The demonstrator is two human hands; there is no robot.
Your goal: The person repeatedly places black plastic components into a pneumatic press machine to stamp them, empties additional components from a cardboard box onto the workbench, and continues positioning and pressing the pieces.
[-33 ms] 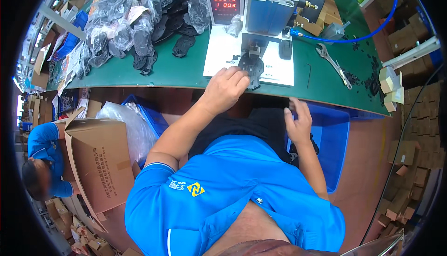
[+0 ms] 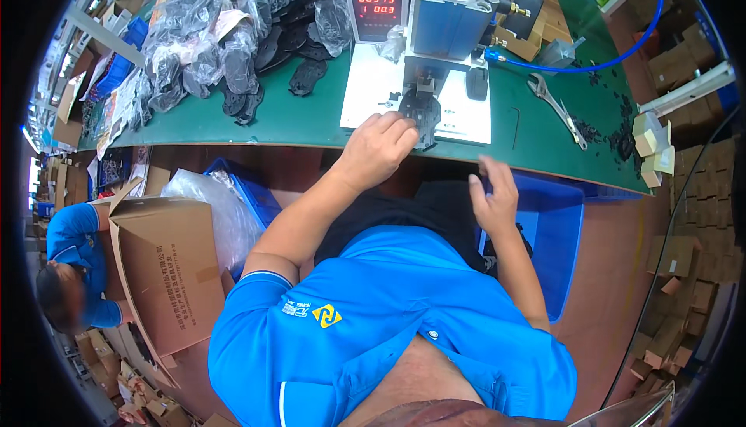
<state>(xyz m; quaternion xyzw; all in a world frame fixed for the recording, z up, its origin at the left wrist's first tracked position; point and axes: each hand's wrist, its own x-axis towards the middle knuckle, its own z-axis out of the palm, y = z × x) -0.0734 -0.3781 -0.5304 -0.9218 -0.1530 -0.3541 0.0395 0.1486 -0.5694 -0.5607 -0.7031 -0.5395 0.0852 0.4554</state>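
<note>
Your green tabletop (image 2: 256, 120) carries a grey press machine (image 2: 451, 15) on a white base plate (image 2: 365, 93), with a heap of bagged black parts (image 2: 225, 31) off to its left. Your left hand (image 2: 377, 147) grips a flat black part (image 2: 422, 112) lying on that plate under the press. Your right hand (image 2: 493, 194) hangs below the tabletop edge over a blue bin (image 2: 559, 225), fingers loosely spread, its grip released.

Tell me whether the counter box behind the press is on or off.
On: the counter box shows two rows of lit red digits on its dark screen.
</note>
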